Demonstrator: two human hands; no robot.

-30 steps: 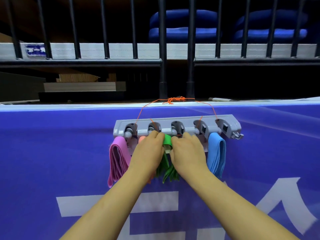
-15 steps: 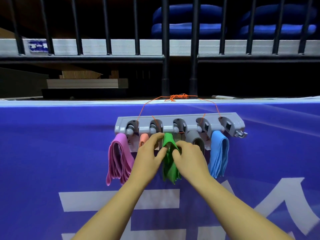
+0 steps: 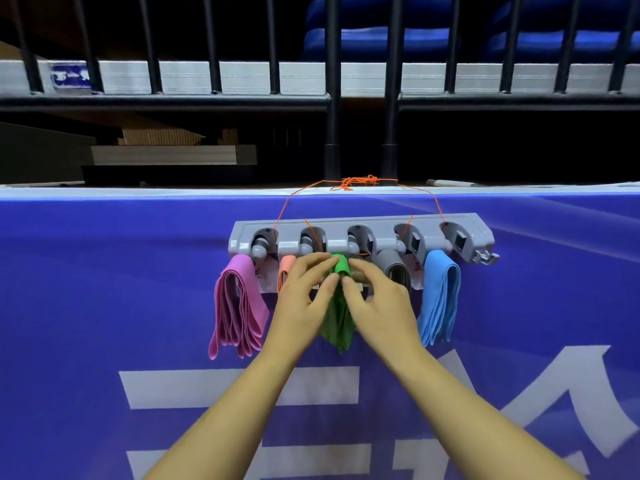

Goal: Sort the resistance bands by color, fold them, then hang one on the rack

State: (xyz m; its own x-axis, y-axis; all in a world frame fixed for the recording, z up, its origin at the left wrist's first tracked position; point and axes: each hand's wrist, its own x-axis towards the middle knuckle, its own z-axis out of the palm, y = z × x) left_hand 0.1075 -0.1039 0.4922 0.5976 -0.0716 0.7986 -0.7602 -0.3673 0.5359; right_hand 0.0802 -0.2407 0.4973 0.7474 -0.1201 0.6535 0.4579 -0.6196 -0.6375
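Note:
A grey rack [image 3: 363, 223] hangs by an orange string [image 3: 353, 182] against a blue banner. Folded bands hang from its hooks: pink [image 3: 235, 306] at the left, then orange [image 3: 286, 268], green [image 3: 337, 323] in the middle, grey [image 3: 393, 268] and light blue [image 3: 438, 299] at the right. My left hand [image 3: 301, 306] and my right hand [image 3: 381, 306] meet at the green band just under its hook. Fingertips of both hands pinch the band's upper part. The orange and grey bands are partly hidden behind my hands.
The blue banner [image 3: 104, 289] with white lettering covers the wall below the rack. Above it runs a ledge and a black metal railing [image 3: 329, 98]. Blue seats [image 3: 381, 36] show behind the bars.
The green band now hangs straighter from its hook. Both hands slid slightly down from the hook and now pinch the band just below its top loop.

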